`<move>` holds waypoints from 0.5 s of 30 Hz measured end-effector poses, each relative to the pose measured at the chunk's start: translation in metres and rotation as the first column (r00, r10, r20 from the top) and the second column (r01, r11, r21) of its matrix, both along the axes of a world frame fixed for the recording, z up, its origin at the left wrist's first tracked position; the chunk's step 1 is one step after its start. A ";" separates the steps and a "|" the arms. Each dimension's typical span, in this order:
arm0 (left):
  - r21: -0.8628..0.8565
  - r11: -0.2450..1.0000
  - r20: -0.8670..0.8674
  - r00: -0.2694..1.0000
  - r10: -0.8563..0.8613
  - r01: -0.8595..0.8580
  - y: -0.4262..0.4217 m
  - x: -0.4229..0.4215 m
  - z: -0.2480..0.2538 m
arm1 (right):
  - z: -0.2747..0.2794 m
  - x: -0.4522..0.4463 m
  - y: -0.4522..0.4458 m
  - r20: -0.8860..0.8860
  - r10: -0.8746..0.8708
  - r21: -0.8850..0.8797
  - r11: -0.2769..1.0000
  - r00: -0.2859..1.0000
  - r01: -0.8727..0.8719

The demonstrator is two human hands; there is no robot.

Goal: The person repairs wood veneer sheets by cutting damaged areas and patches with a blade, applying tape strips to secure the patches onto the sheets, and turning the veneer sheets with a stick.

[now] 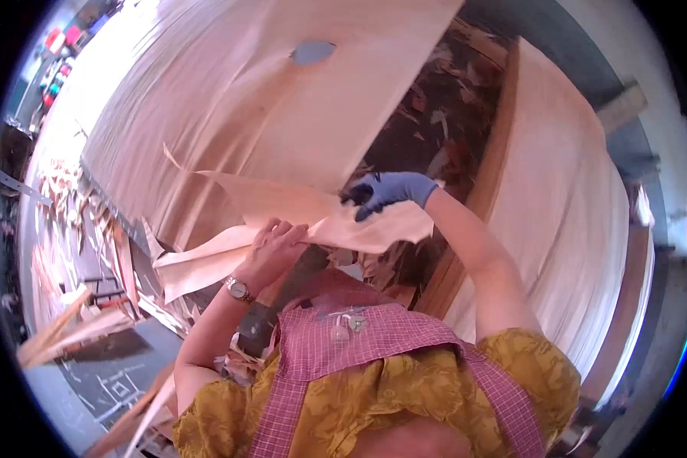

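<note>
My left hand, bare and with a watch at the wrist, is closed on the edge of a torn, creased piece of wood veneer. The piece stretches sideways in front of my body, its ends ragged. My right hand wears a blue glove with dark fingertips. Its fingers and thumb curl around a raised fold of the same veneer; the exact contact at the fingertips is partly hidden. Just beyond lies a large pale veneer sheet with a hole in it.
To the right stands a thick stack of veneer sheets. Dark floor with veneer scraps shows between the stacks. Torn strips hang along the left edge, above a grey surface with wood strips. Coloured items sit far left.
</note>
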State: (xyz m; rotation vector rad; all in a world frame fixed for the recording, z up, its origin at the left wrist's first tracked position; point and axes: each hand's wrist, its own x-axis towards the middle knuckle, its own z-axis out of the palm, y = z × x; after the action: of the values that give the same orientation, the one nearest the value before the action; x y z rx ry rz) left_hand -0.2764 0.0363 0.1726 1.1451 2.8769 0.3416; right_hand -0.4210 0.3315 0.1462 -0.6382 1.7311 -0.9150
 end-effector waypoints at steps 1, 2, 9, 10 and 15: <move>0.013 1.000 0.023 1.000 0.006 -0.006 0.002 -0.010 0.015 | -0.011 -0.011 0.004 0.010 0.090 0.041 0.995 0.996 -0.090; 0.026 1.000 0.044 0.999 0.012 -0.013 0.003 -0.020 0.028 | -0.028 -0.023 0.012 0.056 0.125 0.086 0.988 0.991 -0.129; 0.106 0.972 0.071 0.976 0.203 -0.210 0.008 -0.098 0.063 | 0.056 -0.112 0.057 -0.261 0.178 0.015 0.984 0.949 -0.180; 0.105 0.956 0.123 0.958 0.260 -0.273 0.008 -0.109 0.057 | 0.073 -0.137 0.067 -0.348 0.195 -0.017 0.977 0.917 -0.214; 0.162 0.789 0.334 0.786 0.521 -0.592 0.056 -0.149 0.022 | 0.124 -0.272 0.122 -0.803 0.381 0.267 0.918 0.459 -0.294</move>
State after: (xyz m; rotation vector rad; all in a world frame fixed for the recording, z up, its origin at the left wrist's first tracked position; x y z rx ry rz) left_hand -0.4252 0.0928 0.1947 0.1706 2.9009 0.8398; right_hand -0.6928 0.4538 0.2703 -1.4949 2.3362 -0.1772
